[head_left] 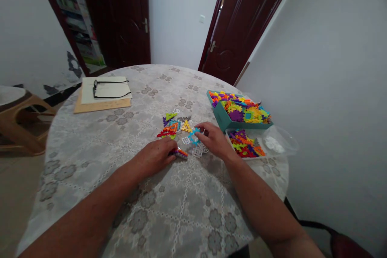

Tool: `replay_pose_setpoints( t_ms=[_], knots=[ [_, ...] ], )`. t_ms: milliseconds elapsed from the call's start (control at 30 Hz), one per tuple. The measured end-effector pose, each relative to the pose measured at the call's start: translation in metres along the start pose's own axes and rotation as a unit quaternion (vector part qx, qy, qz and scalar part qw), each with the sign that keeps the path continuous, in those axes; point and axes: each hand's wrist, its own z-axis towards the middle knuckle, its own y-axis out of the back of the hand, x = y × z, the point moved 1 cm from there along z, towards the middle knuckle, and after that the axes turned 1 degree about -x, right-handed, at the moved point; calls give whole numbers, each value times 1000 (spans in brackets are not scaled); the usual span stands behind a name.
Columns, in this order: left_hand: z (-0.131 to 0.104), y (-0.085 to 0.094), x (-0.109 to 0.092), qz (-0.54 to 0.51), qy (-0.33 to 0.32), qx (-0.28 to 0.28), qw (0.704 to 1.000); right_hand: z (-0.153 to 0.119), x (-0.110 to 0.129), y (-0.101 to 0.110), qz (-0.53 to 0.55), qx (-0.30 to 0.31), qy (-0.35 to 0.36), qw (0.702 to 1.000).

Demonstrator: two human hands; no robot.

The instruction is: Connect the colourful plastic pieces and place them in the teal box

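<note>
My left hand (pixel 160 152) is closed with fingertips around a small stack of toothed plastic pieces (pixel 182 153), orange and purple at the visible edge; the rest is hidden under the fingers. Thumb and forefinger of my right hand (pixel 214 139) pinch a blue gear-shaped plastic piece (pixel 193 137) low over the table. Between the hands lies a yellow triangular piece (pixel 186 126). Just beyond my left hand are red toothed pieces (pixel 165 132), an orange triangle (pixel 173 127) and a green triangle (pixel 171 116). White grid-like pieces (pixel 197 152) lie near my right hand.
A teal box (pixel 224 119) full of colourful pieces stands at the right, with a clear plastic tub (pixel 250 157) of more pieces in front of it. Black glasses (pixel 95 88) rest on papers (pixel 87 96) at the left. A patterned cloth covers the round table (pixel 145 217).
</note>
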Motion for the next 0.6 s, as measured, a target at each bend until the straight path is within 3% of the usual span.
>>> replay_pose_setpoints(
  t_ms=[133,267,433,600],
  knots=[
    [0,4,-1,4,1,11,1000,17,-9,61,-35,-162,-73,984],
    [0,12,-7,12,10,22,1000,41,-35,130,-147,-279,-85,945],
    [0,15,-9,21,18,28,999,69,-80,189,-268,-304,-182,896],
    [-1,17,-5,22,27,30,999,74,-105,206,-322,-238,-246,883]
  ],
)
